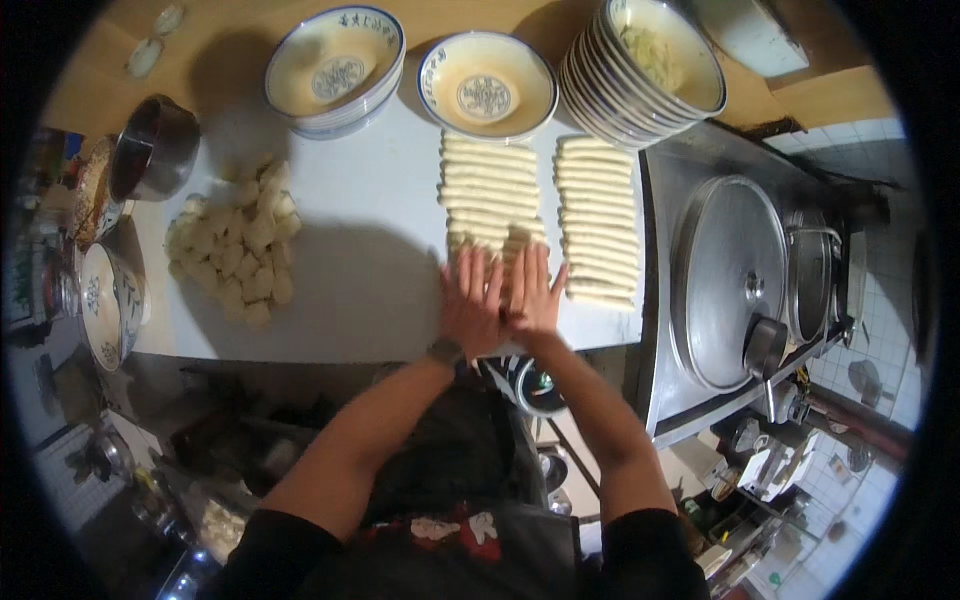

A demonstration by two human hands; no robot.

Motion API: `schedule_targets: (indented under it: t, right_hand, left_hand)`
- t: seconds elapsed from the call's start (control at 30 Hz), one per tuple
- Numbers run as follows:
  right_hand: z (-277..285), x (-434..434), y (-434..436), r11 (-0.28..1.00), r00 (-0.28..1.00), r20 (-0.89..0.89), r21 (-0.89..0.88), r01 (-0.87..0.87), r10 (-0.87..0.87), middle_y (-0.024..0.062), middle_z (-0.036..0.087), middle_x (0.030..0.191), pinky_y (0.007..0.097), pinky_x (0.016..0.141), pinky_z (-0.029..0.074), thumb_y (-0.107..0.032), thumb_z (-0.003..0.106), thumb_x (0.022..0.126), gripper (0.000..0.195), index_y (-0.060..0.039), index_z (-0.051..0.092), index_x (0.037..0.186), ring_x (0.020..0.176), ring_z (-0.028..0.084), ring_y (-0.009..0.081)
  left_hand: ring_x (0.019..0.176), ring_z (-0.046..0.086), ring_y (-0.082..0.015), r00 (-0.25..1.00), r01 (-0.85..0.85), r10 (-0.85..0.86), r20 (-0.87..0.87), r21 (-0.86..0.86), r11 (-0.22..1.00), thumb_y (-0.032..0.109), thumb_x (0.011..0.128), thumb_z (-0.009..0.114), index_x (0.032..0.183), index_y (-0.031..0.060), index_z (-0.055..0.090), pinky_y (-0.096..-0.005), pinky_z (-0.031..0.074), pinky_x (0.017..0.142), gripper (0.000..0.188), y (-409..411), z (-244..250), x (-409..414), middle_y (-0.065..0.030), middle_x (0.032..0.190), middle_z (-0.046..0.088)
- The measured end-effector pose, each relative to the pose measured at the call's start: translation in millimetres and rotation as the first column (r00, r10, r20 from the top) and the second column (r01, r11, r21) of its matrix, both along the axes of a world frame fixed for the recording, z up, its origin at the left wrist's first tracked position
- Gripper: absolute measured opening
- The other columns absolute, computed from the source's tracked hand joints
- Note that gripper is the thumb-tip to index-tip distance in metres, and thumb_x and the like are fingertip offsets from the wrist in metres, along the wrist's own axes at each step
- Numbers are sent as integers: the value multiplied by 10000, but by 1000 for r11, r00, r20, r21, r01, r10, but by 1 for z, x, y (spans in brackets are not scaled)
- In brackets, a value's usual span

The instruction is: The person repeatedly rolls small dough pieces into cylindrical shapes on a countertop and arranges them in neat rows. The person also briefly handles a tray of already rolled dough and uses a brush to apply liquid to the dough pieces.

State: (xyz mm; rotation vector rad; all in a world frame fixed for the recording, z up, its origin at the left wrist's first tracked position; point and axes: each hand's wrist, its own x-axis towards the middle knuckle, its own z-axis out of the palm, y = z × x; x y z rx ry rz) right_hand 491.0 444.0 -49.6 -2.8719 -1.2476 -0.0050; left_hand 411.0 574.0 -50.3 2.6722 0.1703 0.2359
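Observation:
My left hand (470,304) and my right hand (532,289) lie side by side, palms down, at the near end of the left column of dough strips (491,184). Their fingers are spread a little and reach over the nearest strips. Whether dough lies under the palms is hidden. A second column of dough strips (598,225) runs just right of my right hand. Farther left, a heap of pale dough pieces (236,255) sits on the white work surface (352,300).
Along the far edge stand stacked bowls (337,75), another bowl (486,94) and a tall bowl stack (637,75) with pale green food on top. A metal pot (157,150) and a patterned bowl (112,307) are at left. Right is a large round metal lid (731,277) with a dipper (766,349).

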Motion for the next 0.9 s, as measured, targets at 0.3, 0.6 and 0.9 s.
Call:
schedule_targets:
  t: [0.3,0.6,0.9]
  right_hand:
    - [-13,-68,-75,996,951,-309,88,-3,30,340,312,1672,668,1243,219,-664,591,953,1048,105,314,1608,1556,311,499]
    - [52,47,193,889,929,-126,357,-286,349,260,566,1479,521,1159,432,-255,792,912,629,32,566,1425,1360,536,418]
    - [21,-71,379,842,369,-928,161,515,-48,270,613,1349,481,999,531,-216,775,866,491,28,670,1279,1284,575,464]
  left_hand:
    - [1629,156,-430,954,209,-234,-186,-147,967,749,904,613,1674,69,287,-658,147,1278,1078,-6,-5,-89,-245,1755,174]
    - [1619,157,-430,966,-157,164,-201,50,986,716,972,508,1636,-37,256,-633,98,1297,1035,177,-25,-77,-266,1721,229]
    - [1585,259,-403,959,-115,134,-250,90,989,548,969,589,1624,43,350,-566,183,1303,860,192,-41,-106,-211,1701,304]
